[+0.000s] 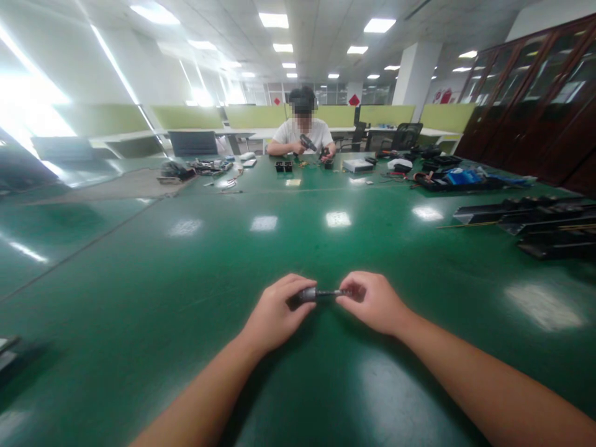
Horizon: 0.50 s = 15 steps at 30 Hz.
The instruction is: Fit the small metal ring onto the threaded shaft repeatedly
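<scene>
Just above the green tabletop, my left hand grips a short grey cylinder between thumb and fingers. A thin dark rod sticks out of the cylinder to the right, lying roughly level. The thumb and fingers of my right hand pinch the rod's far end, partly hiding it. What exact kind of tool or part this is, I cannot tell.
Across the table a person holds a drill-like tool. Small black parts and a white box lie there. To the right are a black tray with blue items and long black metal profiles.
</scene>
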Each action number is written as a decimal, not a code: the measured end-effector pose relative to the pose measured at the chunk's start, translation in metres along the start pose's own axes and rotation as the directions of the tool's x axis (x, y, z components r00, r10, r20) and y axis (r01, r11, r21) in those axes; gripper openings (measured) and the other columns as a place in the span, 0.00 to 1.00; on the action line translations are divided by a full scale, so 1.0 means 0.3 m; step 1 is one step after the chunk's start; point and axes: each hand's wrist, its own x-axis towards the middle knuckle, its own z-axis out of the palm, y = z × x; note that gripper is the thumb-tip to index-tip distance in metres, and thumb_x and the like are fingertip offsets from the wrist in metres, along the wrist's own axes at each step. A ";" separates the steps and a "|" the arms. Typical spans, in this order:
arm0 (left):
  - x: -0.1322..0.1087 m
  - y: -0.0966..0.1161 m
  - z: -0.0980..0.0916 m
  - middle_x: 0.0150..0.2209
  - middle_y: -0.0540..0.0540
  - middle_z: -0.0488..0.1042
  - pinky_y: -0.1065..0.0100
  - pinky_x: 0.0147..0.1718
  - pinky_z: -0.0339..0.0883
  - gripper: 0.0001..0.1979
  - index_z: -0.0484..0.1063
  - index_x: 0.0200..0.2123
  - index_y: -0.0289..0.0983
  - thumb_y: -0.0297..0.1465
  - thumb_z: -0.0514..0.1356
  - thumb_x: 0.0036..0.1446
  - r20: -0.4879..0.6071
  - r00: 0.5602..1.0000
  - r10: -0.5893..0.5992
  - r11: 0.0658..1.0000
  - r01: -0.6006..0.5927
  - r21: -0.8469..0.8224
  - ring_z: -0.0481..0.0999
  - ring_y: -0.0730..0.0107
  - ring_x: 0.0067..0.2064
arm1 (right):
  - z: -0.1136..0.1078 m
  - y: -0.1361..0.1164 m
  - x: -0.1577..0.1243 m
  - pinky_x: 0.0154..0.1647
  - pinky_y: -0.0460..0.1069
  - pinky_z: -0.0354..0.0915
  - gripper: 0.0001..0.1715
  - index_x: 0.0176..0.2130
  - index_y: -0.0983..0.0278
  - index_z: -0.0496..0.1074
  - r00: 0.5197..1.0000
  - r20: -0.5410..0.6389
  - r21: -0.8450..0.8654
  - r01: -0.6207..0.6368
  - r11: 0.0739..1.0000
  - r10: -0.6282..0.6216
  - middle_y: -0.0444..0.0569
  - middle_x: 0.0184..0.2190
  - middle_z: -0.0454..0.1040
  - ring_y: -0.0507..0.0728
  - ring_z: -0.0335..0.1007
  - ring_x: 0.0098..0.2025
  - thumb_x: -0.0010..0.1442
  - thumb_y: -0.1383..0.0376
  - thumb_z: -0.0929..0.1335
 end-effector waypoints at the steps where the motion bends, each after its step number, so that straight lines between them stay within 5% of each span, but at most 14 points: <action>1: 0.001 -0.003 -0.004 0.46 0.46 0.77 0.63 0.50 0.68 0.14 0.75 0.47 0.41 0.28 0.63 0.57 0.004 1.000 -0.008 1.000 0.008 0.001 0.75 0.65 0.47 | 0.000 0.000 0.000 0.30 0.46 0.63 0.03 0.32 0.63 0.76 1.000 -0.003 0.003 -0.005 1.000 0.005 0.43 0.26 0.75 0.53 0.70 0.28 0.53 0.68 0.73; 5: 0.014 -0.036 -0.022 0.47 0.45 0.76 0.59 0.52 0.66 0.14 0.74 0.48 0.41 0.34 0.63 0.58 -0.107 0.983 -0.146 0.989 0.148 0.007 0.74 0.60 0.49 | 0.005 0.004 0.003 0.30 0.46 0.63 0.04 0.32 0.64 0.76 1.000 -0.003 0.017 -0.010 1.000 0.010 0.43 0.26 0.76 0.53 0.70 0.28 0.53 0.67 0.73; 8: 0.027 -0.077 -0.026 0.46 0.44 0.76 0.57 0.51 0.68 0.18 0.71 0.50 0.39 0.40 0.62 0.58 -0.205 0.900 -0.383 0.916 0.342 -0.211 0.75 0.60 0.46 | 0.011 0.008 0.006 0.30 0.46 0.64 0.04 0.31 0.64 0.75 1.000 0.011 0.024 -0.003 1.000 0.002 0.44 0.26 0.76 0.53 0.70 0.28 0.52 0.67 0.73; 12: 0.036 -0.089 -0.016 0.47 0.42 0.76 0.65 0.47 0.71 0.21 0.68 0.51 0.36 0.36 0.64 0.57 -0.144 0.773 -0.617 0.623 0.369 -0.689 0.77 0.67 0.44 | 0.018 0.014 0.007 0.30 0.46 0.64 0.04 0.32 0.64 0.76 1.000 0.026 0.044 0.009 0.999 -0.010 0.44 0.26 0.76 0.52 0.70 0.28 0.53 0.67 0.73; 15: 0.034 -0.043 -0.028 0.48 0.40 0.76 0.70 0.45 0.73 0.21 0.70 0.50 0.34 0.27 0.66 0.53 -0.036 0.694 -0.719 0.393 0.363 -0.845 0.77 0.71 0.43 | 0.023 0.017 0.005 0.30 0.46 0.64 0.04 0.31 0.64 0.75 0.999 0.040 0.059 0.024 0.998 -0.027 0.44 0.27 0.76 0.52 0.70 0.28 0.53 0.66 0.74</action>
